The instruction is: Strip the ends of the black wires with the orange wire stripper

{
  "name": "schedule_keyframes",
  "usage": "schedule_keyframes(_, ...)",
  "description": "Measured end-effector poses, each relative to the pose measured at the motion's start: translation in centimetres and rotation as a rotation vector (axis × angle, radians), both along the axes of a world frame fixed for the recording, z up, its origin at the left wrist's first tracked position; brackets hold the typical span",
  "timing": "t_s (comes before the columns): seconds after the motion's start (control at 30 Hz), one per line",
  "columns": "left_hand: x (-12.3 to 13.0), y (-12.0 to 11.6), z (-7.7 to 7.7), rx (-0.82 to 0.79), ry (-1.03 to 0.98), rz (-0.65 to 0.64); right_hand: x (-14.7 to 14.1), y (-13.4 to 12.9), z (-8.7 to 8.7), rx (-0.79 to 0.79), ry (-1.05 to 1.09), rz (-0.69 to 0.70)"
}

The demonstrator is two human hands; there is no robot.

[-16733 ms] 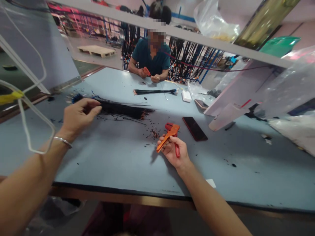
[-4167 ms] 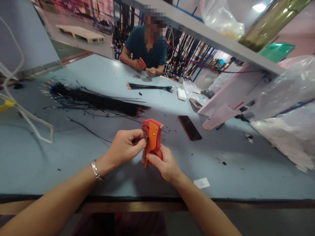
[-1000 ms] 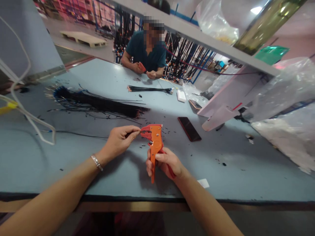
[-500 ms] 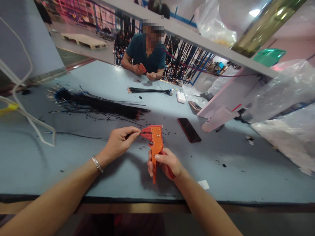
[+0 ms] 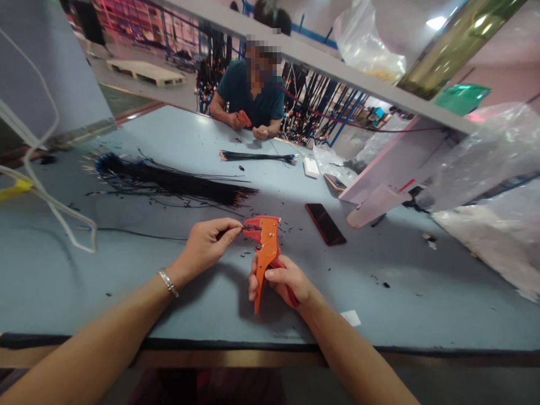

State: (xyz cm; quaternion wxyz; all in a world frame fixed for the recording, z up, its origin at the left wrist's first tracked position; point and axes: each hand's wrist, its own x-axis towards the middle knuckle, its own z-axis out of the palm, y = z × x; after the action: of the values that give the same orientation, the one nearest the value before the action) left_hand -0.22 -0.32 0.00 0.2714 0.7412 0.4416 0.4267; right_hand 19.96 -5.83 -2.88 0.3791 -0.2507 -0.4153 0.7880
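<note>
Black wire (image 5: 147, 234) is pinched in left hand (image 5: 206, 243); right hand (image 5: 291, 279) grips wire stripper (image 5: 269, 242). Keeping wire straight should help.

12 o'clock from mid-view: co-worker (image 5: 253, 95), dark teal V-neck, forearms at the tabletop's (image 5: 426, 304) far edge, red tool (image 5: 244, 118) in one hand. 2 o'clock: small white box (image 5: 311, 167). Between 2 and 3: second phone (image 5: 334, 181). Between 3 and 4: red-edged black smartphone (image 5: 325, 224), lying flat. Between 4 and 5: white paper slip (image 5: 350, 318). 10 o'clock, far off: wooden pallet (image 5: 145, 72) on the floor (image 5: 185, 95).
</note>
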Motion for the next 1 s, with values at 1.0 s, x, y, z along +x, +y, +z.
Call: schedule_keyframes(1.0,-0.11,-0.49,0.72,0.037,0.021,-0.024,-0.34,-0.52,-0.25,0.038,-0.069,-0.067)
